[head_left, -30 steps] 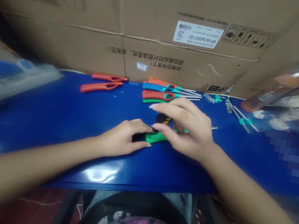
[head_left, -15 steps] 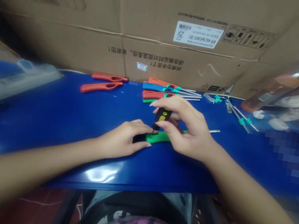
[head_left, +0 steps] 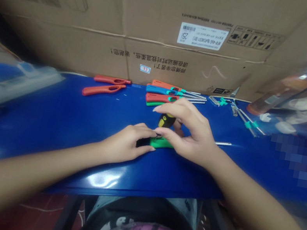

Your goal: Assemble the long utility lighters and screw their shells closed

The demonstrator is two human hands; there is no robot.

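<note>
Leftmost on the blue tabletop (head_left: 51,121) lies a blurred clear plastic bag (head_left: 14,78), too smeared to tell what it holds; further along, near the back edge, two red handles (head_left: 104,89) lie side by side, slightly apart; behind everything stands a big cardboard box (head_left: 66,36) with a white label (head_left: 202,35); at the middle of the tabletop the left hand (head_left: 126,142) is curled down over the near end of a green lighter (head_left: 161,143), gripping it and pinning it flat against the surface; directly beside it, fingertips almost touching, the right hand (head_left: 193,138) pinches a small screwdriver (head_left: 166,120) with a black and yellow handle, held nearly upright with its tip down on the green body; the lighter's thin metal tube (head_left: 223,144) pokes out to the right from under that hand; behind the hands, close to the box, a row of finished lighters (head_left: 163,93) in orange, blue, red and green lies stacked together; further right, loose metal tubes (head_left: 242,115) with teal fittings are scattered, and beyond them sit blurred plastic packets (head_left: 298,101).
</note>
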